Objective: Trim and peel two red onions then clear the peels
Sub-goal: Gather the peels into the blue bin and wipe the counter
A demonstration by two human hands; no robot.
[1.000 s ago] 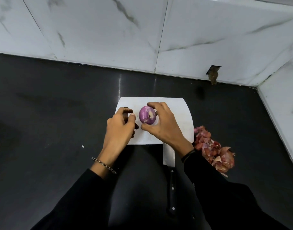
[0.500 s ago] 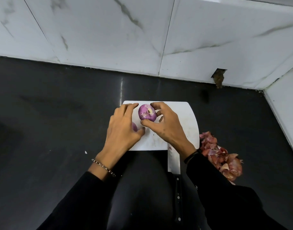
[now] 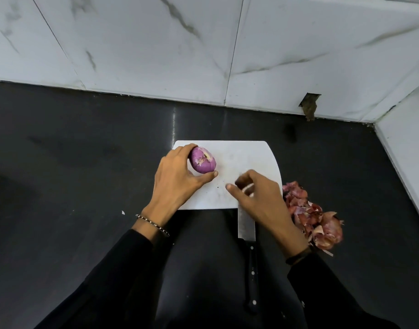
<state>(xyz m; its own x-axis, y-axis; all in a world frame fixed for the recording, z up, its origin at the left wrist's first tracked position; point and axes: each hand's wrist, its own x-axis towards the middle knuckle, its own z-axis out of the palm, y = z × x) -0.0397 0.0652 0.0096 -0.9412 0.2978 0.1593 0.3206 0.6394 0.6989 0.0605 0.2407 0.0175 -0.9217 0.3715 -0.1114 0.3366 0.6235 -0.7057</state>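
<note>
- Target: red onion [image 3: 202, 160], peeled and glossy purple, at the far-left corner of the cutting board [image 3: 241, 157], trimmed end facing up at the camera.
- Handling, judged: light, firm and round. The bare surface is probably slick, so it rolls or squirts out of a loose pinch. Best hold is a wrap round the belly, thumb opposing fingers; park it cut end down.
- Left hand [image 3: 177, 179]: wrapped round the onion, fingers over the far side, thumb tip on the near side. Firm grip. Can't tell whether the onion touches the board or sits just above it.
- Right hand [image 3: 258, 198]: over the near-right part of the board, above the knife [image 3: 246, 224]. Fingers loosely curled, thumb out, motion-blurred. A pale streak shows between the fingers; it could be a scrap or the blade behind, so the grip state is unclear.
- Knife blade runs off the board's near edge, handle toward the person.
- Peels [image 3: 310, 217]: papery heap on the tabletop [image 3: 85, 162], just right of the board, clear of both hands. Likely feather-light and brittle, so sweep or scoop rather than pinch.
- Second onion: not clearly in view.
</note>
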